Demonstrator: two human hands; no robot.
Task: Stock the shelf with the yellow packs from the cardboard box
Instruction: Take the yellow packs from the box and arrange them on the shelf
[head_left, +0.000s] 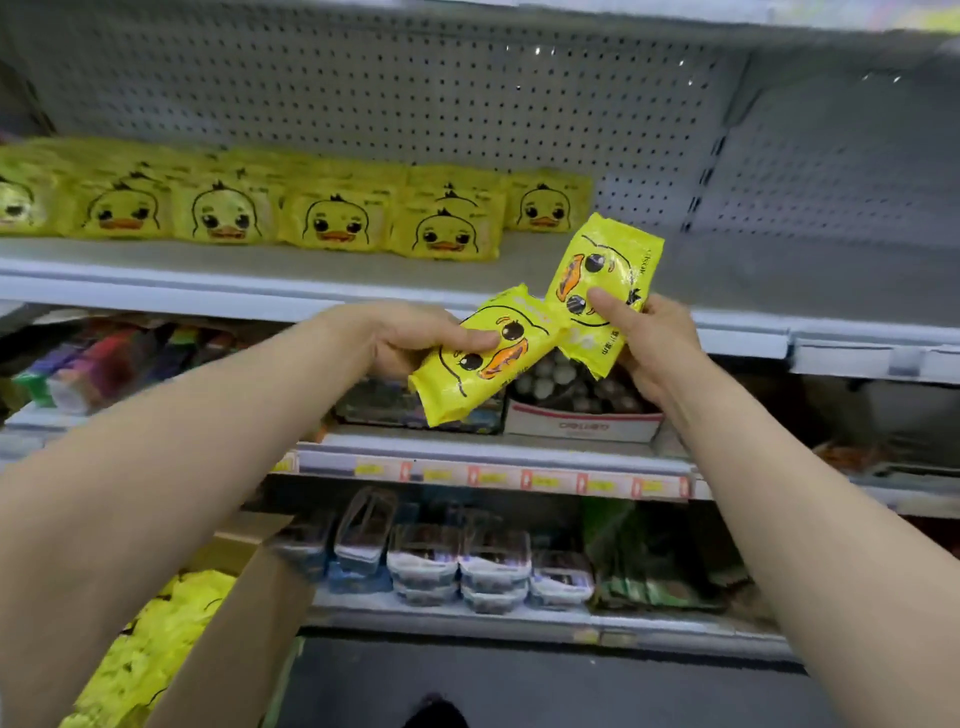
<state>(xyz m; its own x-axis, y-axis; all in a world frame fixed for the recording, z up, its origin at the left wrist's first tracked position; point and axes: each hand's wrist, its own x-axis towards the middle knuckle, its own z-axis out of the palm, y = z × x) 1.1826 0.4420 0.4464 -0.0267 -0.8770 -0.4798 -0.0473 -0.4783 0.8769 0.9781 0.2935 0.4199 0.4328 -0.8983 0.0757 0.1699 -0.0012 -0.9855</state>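
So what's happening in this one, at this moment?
A person is stocking a store shelf. The left-hand grip holds one yellow duck-face pack and the right-hand grip holds a second pack, both raised in front of the upper shelf. A row of matching packs already stands along the left part of that shelf. At lower left, an open cardboard box holds more yellow packs.

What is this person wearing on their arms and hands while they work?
Nothing that this view shows. The left hand and right hand are ungloved, with no rings visible. The left forearm and right forearm are bare, with no sleeve, watch or bracelet in view.
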